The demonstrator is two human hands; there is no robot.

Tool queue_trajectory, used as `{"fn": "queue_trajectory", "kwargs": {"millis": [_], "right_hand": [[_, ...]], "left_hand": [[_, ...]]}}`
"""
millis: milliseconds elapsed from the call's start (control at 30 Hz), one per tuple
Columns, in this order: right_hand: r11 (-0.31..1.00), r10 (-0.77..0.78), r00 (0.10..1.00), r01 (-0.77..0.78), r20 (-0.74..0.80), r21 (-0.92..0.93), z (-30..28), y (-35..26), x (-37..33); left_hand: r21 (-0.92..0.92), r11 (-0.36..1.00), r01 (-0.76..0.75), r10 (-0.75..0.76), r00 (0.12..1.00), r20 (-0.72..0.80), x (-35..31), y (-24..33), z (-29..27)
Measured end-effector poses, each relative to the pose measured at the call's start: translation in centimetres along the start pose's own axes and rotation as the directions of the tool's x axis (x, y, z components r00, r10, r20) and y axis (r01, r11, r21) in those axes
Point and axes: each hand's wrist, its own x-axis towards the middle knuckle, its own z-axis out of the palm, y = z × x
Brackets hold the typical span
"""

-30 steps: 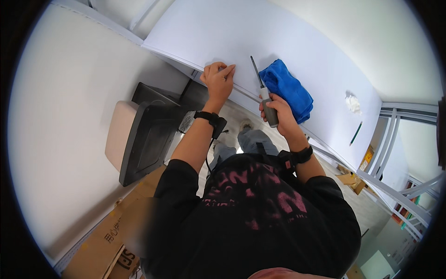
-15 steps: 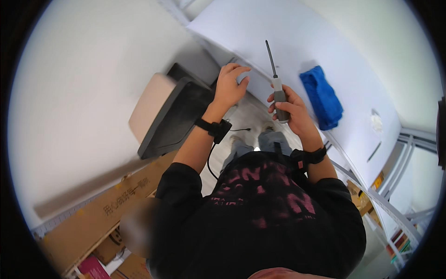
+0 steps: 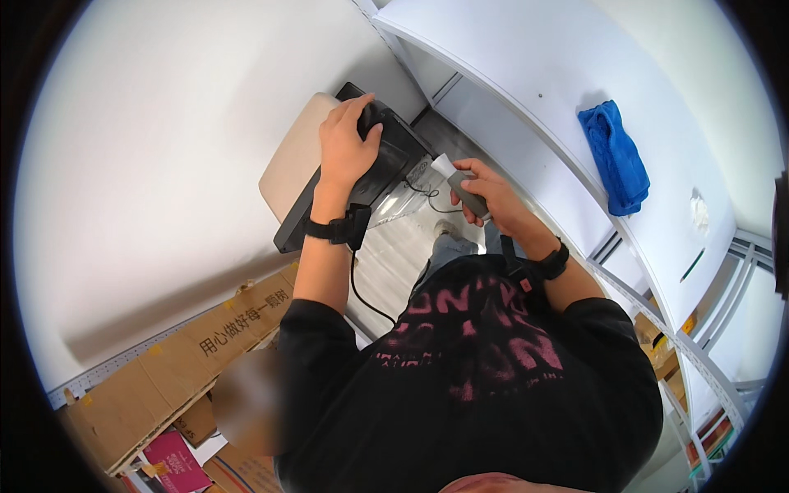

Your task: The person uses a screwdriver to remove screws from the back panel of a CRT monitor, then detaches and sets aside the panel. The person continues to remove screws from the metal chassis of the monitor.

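Note:
A black machine with a beige panel [image 3: 288, 160] stands to the left against the white wall. My left hand [image 3: 345, 148] rests on its dark body [image 3: 394, 140], fingers reaching over the upper part and thumb apart from them. In my right hand [image 3: 501, 201] is a screwdriver [image 3: 468, 195] with a grey and white handle. The fingers wrap round the grip. Its front end points up and left toward the machine, and the metal shaft is hard to make out against the dark parts.
To the right runs a white tabletop [image 3: 526, 70] bearing a folded blue cloth [image 3: 616, 160], a crumpled white piece [image 3: 699, 214] and a thin dark stick [image 3: 693, 264]. A black cable [image 3: 431, 197] hangs near clear plastic [image 3: 396, 207]. Cardboard [image 3: 181, 361] lies at lower left.
My left hand has moved left onto the machine. The screwdriver has tipped from upright to pointing left, and my right hand has dropped slightly. The view has shifted, so the table sits further right.

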Motion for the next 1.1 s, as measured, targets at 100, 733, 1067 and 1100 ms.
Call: {"fn": "queue_trajectory", "kwargs": {"millis": [100,733,1067,1100], "right_hand": [[1.0,-0.016,1.0,0.016,0.003,0.015,0.3,0.7,0.0],[0.988,0.004,1.0,-0.006,0.016,0.153,0.8,0.8,1.2],[1.0,0.005,1.0,-0.006,-0.027,-0.019,1.3,-1.8,0.7],[0.999,0.002,0.999,-0.003,-0.033,-0.05,1.5,-2.0,0.7]], "left_hand": [[0.079,0.996,-0.048,0.048,0.999,0.001,-0.1,-0.3,0.7],[0.151,0.988,0.036,-0.029,0.998,-0.052,-0.2,0.4,1.1],[0.184,0.98,0.075,-0.069,0.997,-0.043,-0.1,0.7,1.1],[0.19,0.979,0.077,-0.07,0.997,-0.042,-0.1,0.7,1.1]]}}
